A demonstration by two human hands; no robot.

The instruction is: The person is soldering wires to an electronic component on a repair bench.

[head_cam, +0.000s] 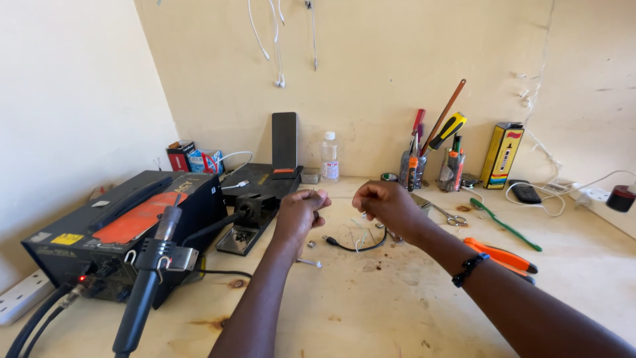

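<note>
Both hands, the left hand (301, 207) and the right hand (384, 202), pinch one thin wire (317, 193) stretched between them above the bench's (371, 311) middle, near one black cable (351, 245) and one scissors (447, 215)

Bare bench (371, 311) before both arms.

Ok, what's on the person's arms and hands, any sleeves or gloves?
Both arms are bare to the frame edge, no sleeves or gloves. The right hand has a dark beaded bracelet at the wrist. The left hand wears nothing visible.
</note>
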